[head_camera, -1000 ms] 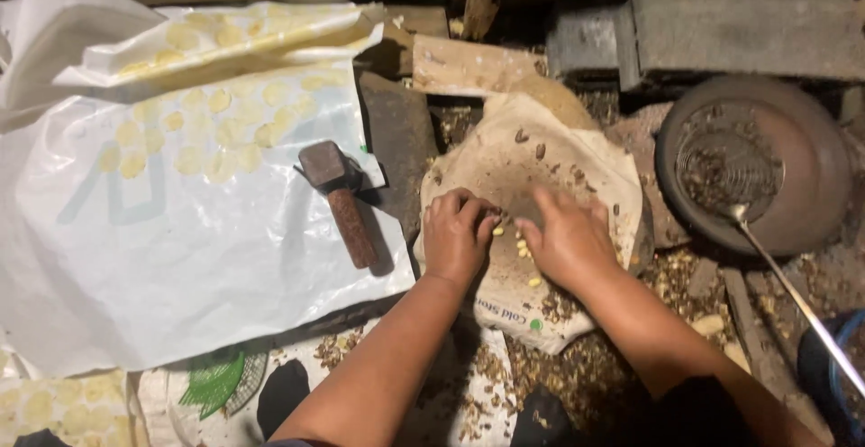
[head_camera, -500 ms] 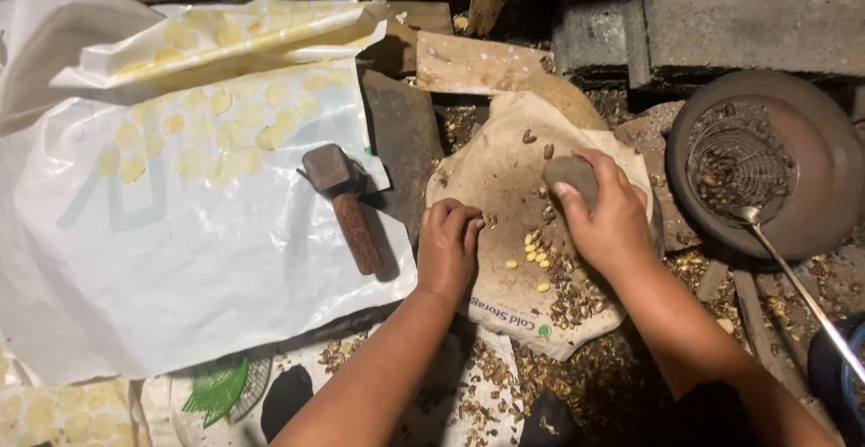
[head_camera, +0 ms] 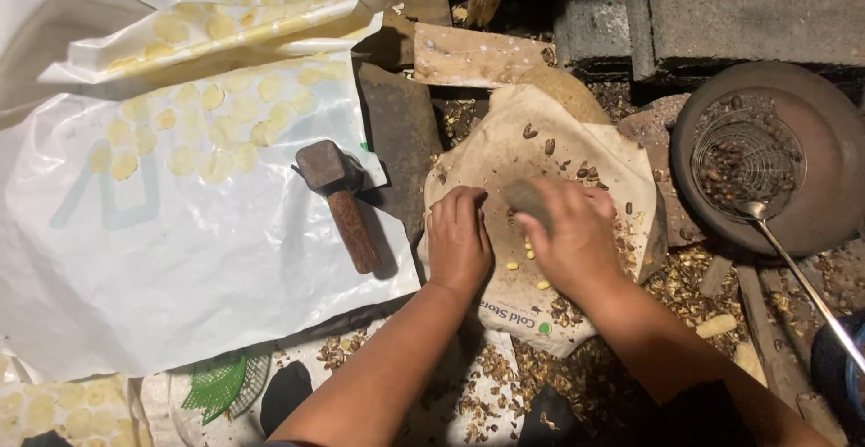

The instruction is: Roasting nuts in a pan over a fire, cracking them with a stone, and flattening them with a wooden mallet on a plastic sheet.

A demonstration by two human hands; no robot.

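Grey stone (head_camera: 527,199) sits in the right hand (head_camera: 568,244), fingers curled over the top of it, so it's held like a pounder, low over the sack (head_camera: 559,154). That sack is a worn tan cloth or paper bag draped over a lump, probably a rock, which gives a firm pad to work on. Left hand (head_camera: 458,240) is fisted, knuckles up, pressing on the sack's left edge; can't tell if anything is pinched inside it. Looks like it's there to hold the cloth flat.

Between the hands lie a few pale yellow kernels (head_camera: 527,262), small and smooth, with dark husked seeds (head_camera: 550,147) scattered farther up the sack. Brown shell bits (head_camera: 577,366) litter the ground near the wrists, dry and flaky.

Left of all that, a hammer (head_camera: 338,199) with a rusty blocky head and wooden handle lies on a big white plastic sheet (head_camera: 180,267), where flat pale discs (head_camera: 212,95) are laid out in rows, apart from each other, likely to dry. Far right, a round dark pan (head_camera: 811,222) holds a wire skimmer (head_camera: 748,154) full of dark seeds, handle sticking out toward the near right.
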